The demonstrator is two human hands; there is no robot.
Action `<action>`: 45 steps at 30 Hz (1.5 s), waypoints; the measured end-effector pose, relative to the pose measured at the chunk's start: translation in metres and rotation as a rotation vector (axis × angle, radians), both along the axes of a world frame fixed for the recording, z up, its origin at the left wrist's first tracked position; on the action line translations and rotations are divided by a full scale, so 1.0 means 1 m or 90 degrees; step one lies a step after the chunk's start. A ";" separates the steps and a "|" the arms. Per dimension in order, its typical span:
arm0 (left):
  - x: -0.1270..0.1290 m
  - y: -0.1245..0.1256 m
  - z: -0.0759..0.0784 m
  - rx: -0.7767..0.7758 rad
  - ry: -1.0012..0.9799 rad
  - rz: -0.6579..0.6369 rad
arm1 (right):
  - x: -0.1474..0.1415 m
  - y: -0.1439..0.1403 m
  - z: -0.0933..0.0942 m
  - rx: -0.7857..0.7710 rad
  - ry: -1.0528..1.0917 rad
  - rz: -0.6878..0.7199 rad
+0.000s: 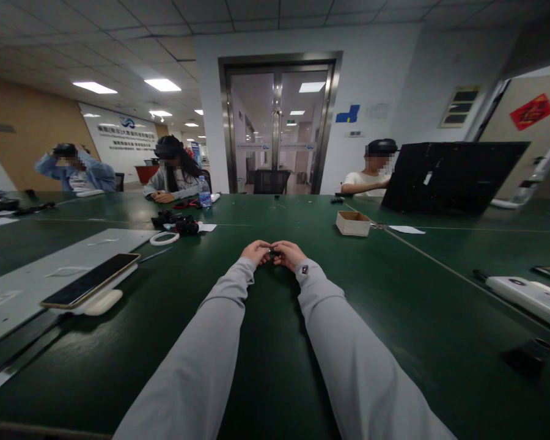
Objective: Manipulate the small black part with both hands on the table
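Note:
Both my arms in light grey sleeves reach forward over the dark green table [275, 342]. My left hand [257, 252] and my right hand [288, 254] meet near the middle, fingers curled and closed. Between their fingertips they pinch a small dark object [272, 251] with a shiny spot; it is too small and too covered by fingers to name. The hands rest close to the tabletop; whether they touch it I cannot tell.
On the left lie a phone [94, 281], a grey panel [22, 287], a roll of white tape [164, 239] and a water bottle [204, 192]. A small open box [352, 223], a large black monitor [453, 177] and a white power strip [527, 299] are right. Several people sit across.

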State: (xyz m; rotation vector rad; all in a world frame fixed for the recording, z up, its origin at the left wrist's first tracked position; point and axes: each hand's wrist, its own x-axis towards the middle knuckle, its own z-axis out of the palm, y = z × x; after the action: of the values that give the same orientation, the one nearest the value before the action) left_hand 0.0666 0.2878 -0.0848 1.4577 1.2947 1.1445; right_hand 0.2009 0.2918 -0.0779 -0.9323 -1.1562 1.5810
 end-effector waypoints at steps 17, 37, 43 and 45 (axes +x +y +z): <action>-0.001 -0.002 0.000 0.026 0.020 0.012 | 0.000 -0.001 0.001 0.001 0.004 0.000; -0.001 -0.003 0.003 0.012 0.015 0.005 | 0.001 0.000 0.000 0.000 0.004 -0.003; 0.001 -0.004 0.003 -0.006 0.000 0.003 | 0.001 0.001 0.000 0.002 0.004 0.000; 0.001 -0.002 0.002 -0.009 0.006 0.005 | 0.001 0.000 0.000 0.001 0.005 0.000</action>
State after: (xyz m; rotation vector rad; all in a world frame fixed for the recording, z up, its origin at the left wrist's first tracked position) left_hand 0.0673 0.2854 -0.0828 1.4505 1.3133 1.1326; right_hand 0.2019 0.2922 -0.0777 -0.9240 -1.1526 1.5817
